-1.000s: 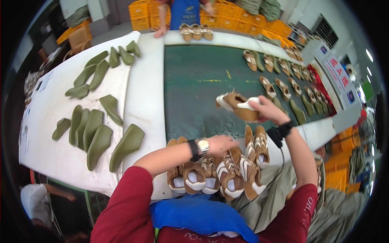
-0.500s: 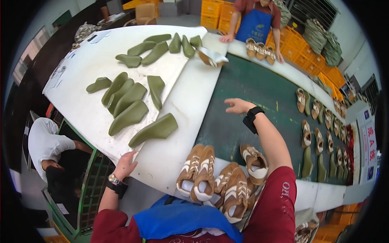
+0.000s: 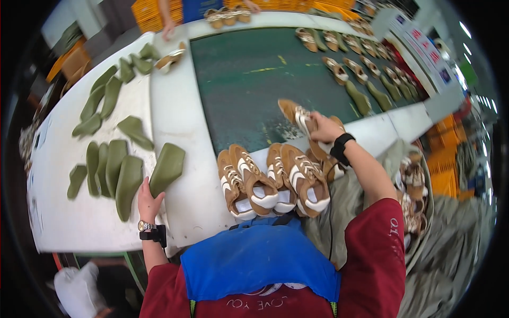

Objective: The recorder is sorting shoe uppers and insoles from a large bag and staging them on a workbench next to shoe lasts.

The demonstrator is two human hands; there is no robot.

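My right hand (image 3: 324, 129) is closed around a brown sneaker (image 3: 294, 113) with white stripes, its toe pointing over the green belt (image 3: 241, 95). Beneath that hand sit further brown sneakers, partly hidden by it. Two pairs of brown sneakers, a left pair (image 3: 244, 177) and a right pair (image 3: 297, 183), stand side by side at the near edge, heels toward me. My left hand (image 3: 149, 201) has its fingers apart beside a green shoe last (image 3: 129, 185) and just below another green last (image 3: 168, 167); whether it touches either I cannot tell.
Several more green lasts (image 3: 110, 96) lie across the white table (image 3: 53, 222). A single shoe (image 3: 170, 58) lies at the far side. Rows of shoes and lasts (image 3: 360, 98) stand on the belt at right. Across the belt, a person's hand (image 3: 168, 31) rests near three shoes (image 3: 228, 17).
The view has turned right. My right hand has come back from above the belt and taken hold of a sneaker. My left hand has moved from the table edge to the lasts.
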